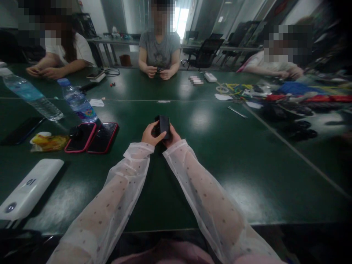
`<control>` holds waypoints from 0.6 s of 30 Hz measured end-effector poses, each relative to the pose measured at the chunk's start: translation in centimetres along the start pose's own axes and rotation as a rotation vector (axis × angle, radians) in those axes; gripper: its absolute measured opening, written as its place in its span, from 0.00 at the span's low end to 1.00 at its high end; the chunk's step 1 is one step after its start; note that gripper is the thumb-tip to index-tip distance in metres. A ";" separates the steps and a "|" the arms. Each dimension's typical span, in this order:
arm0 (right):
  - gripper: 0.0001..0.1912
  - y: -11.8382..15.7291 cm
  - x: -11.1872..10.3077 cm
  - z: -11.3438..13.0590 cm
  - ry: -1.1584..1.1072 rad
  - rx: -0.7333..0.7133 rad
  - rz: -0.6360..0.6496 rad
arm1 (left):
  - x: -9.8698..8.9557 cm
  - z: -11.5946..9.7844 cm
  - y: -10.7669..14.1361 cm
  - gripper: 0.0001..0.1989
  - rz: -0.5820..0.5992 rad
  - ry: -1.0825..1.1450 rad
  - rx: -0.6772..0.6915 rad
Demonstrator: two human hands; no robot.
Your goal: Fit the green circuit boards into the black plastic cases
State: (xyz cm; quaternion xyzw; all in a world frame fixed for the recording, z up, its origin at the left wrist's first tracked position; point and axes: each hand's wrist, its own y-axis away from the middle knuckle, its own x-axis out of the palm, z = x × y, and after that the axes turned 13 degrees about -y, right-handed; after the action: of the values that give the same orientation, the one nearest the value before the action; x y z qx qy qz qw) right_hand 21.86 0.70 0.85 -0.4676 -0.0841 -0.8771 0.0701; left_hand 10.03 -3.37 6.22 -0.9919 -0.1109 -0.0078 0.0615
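Note:
Between my two hands is a small black box-shaped object [164,126], held just above the dark green table [209,161]. What kind of thing it is I cannot make out. My left hand [151,134] grips its left side, with the thumb lying across the lower front. On the right side my right hand [173,136] is wrapped round it, its fingers partly hidden behind the object. Sheer white dotted sleeves cover both forearms.
To the left lie two red-edged phones [103,137], a yellow packet [49,142], a white power bank [31,187] and two water bottles [78,102]. A wrench [237,112] and tangled cables [242,90] are at right. Several people sit around the table.

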 end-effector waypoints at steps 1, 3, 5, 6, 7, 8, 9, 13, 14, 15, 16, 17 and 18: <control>0.22 0.0 0.0 0.0 -0.026 -0.007 0.001 | -0.2 -0.2 0.1 0.24 0.021 -0.017 0.019; 0.20 0.2 0.0 0.0 -0.082 -0.015 -0.012 | -0.7 -0.6 0.0 0.24 0.062 -0.025 0.021; 0.18 0.4 0.1 0.3 -0.097 -0.021 -0.033 | -1.2 -0.9 -0.5 0.24 0.060 0.008 -0.018; 0.17 0.5 0.2 0.5 -0.106 -0.034 -0.041 | -1.5 -0.9 -0.8 0.24 0.045 0.045 -0.053; 0.17 0.6 0.3 0.7 -0.118 -0.054 -0.048 | -1.7 -0.9 -1.3 0.24 0.036 0.096 -0.102; 0.16 0.7 0.3 0.9 -0.128 -0.069 -0.060 | -1.8 -0.8 -1.8 0.25 0.016 0.160 -0.157; 0.16 0.7 0.4 1.1 -0.133 -0.075 -0.076 | -1.9 -0.6 -2.3 0.26 -0.036 0.231 -0.208; 0.18 0.4 0.1 1.5 -0.139 -0.020 -0.118 | -1.8 0.3 -3.9 0.24 -0.292 0.414 -0.387; 0.18 0.3 0.0 1.6 -0.143 0.005 -0.116 | -1.9 0.4 -4.1 0.21 -0.294 0.449 -0.461; 0.18 0.2 -0.1 1.5 -0.147 0.031 -0.114 | -2.0 0.5 -4.1 0.19 -0.234 0.503 -0.525; 0.17 0.1 -0.1 1.5 -0.147 0.062 -0.111 | -2.2 0.5 -4.0 0.19 -0.141 0.558 -0.575; 0.17 0.0 -0.2 1.5 -0.146 0.092 -0.109 | -2.4 0.6 -3.9 0.21 -0.040 0.600 -0.609; 0.18 0.1 -0.1 1.5 -0.145 0.116 -0.111 | -2.7 0.6 -3.7 0.22 0.047 0.636 -0.617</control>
State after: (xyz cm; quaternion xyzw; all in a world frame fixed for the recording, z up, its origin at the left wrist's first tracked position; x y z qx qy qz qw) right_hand 23.11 0.94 1.58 -0.5196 -0.1654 -0.8371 0.0422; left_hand 6.61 -0.34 6.01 -0.9143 -0.0564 -0.3439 -0.2062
